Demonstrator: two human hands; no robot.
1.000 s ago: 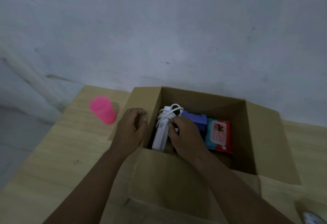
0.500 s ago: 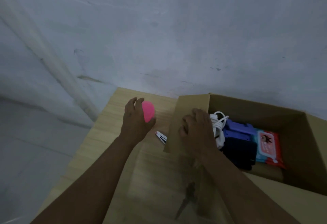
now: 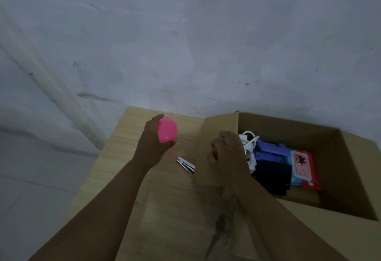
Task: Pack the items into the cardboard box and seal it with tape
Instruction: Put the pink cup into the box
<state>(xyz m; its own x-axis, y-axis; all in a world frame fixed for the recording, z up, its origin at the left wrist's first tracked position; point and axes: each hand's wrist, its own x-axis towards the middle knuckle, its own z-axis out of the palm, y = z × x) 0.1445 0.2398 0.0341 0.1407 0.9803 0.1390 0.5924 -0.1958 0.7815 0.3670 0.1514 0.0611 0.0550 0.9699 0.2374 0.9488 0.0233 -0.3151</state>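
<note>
Curling my left hand (image 3: 151, 145) round the pink cup (image 3: 167, 129), I hold it outside the cardboard box (image 3: 350, 168), at its nine o'clock. My right hand (image 3: 226, 155) sits bent-fingered over the box's nine-o'clock wall; whether it grips anything, I cannot tell.

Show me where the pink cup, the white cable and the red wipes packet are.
pink cup (image 3: 167, 129), head view, on its glossy side.
white cable (image 3: 250, 143), head view, on its bunched strands.
red wipes packet (image 3: 304, 168), head view, on its printed front face.
</note>
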